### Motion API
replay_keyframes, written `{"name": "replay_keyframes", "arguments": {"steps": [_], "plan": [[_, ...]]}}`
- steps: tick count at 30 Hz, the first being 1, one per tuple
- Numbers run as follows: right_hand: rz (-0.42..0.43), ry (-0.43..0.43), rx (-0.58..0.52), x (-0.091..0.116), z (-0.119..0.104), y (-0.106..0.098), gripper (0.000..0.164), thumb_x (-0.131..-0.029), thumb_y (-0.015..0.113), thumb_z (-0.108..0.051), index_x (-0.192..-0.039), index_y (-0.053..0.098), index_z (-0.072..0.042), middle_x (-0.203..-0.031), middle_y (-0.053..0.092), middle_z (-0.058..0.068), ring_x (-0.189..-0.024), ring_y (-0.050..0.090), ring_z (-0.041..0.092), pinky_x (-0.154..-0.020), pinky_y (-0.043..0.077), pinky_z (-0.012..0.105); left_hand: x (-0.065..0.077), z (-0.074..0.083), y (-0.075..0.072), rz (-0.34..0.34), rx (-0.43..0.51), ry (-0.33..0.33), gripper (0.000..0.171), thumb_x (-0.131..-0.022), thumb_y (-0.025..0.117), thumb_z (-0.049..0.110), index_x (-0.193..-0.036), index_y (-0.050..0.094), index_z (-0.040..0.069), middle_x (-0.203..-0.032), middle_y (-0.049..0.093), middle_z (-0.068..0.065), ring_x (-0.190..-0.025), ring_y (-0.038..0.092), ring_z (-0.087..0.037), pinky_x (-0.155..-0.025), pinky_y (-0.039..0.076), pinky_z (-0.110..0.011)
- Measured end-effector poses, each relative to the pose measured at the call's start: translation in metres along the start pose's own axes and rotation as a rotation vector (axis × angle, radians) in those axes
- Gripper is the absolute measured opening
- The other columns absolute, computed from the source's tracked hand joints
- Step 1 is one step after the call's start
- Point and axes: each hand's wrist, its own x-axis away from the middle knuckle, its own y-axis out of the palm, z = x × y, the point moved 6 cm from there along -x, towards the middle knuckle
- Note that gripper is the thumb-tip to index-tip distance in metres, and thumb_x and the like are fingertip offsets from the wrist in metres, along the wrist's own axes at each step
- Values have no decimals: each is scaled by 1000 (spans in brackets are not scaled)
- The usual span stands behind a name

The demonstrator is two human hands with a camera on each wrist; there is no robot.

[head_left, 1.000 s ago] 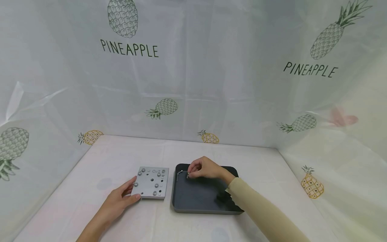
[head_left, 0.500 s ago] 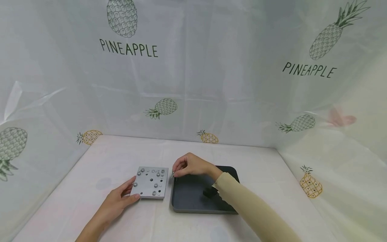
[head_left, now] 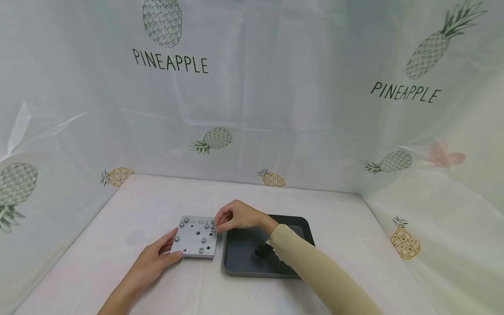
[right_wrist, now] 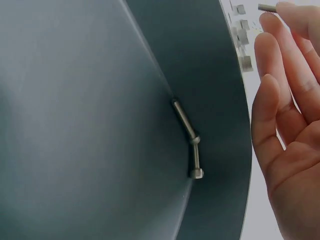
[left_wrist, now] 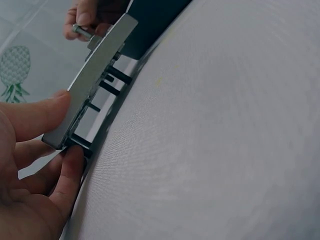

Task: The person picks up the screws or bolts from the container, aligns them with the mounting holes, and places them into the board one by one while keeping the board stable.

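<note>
In the head view my left hand (head_left: 151, 262) holds a square silver metal plate (head_left: 188, 243) by its left edge. The left wrist view shows the thumb on its top face and fingers curled at the underside, where several bolt shanks (left_wrist: 110, 89) stick out. Several socket-head bolts (head_left: 203, 240) and small holes dot the plate's top. Between right thumb and fingertips a small bolt (left_wrist: 82, 32) is pinched; its threaded end (right_wrist: 267, 8) shows in the right wrist view. My right hand (head_left: 241, 215) is over the plate's right edge; contact between bolt and plate cannot be told.
Right of the plate lies a shallow dark grey tray (head_left: 242, 264), partly under my right forearm. Two bolts (right_wrist: 196, 159) lie inside along its wall. A dark shape (head_left: 263, 250) shows below my right wrist. White pineapple-print sheeting (head_left: 299, 144) rises behind and at both sides.
My right hand has moved left with the bolt, from above the tray to the plate's right edge. My left hand and the plate stay in place.
</note>
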Motion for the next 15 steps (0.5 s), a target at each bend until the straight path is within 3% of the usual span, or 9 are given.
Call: {"name": "replay_keyframes", "arguments": {"steps": [5, 15], "plan": [[9, 2, 33, -3, -1, 3, 14, -91, 85, -11, -104, 80, -11, -95, 81, 2, -85, 74, 8, -78, 62, 23, 0, 0, 0, -2, 3, 4, 91, -93, 81, 42, -167, 36, 14, -156, 53, -22, -139, 56, -37, -120, 41, -60], [5, 2, 92, -8, -2, 7, 11, -91, 86, -12, -100, 81, -14, -88, 79, -10, -82, 74, 5, -76, 60, 19, -1, -1, 0, -3, 0, 13, 90, -94, 81, 42, -167, 36, 15, -156, 53, -21, -138, 57, -34, -118, 44, -55]]}}
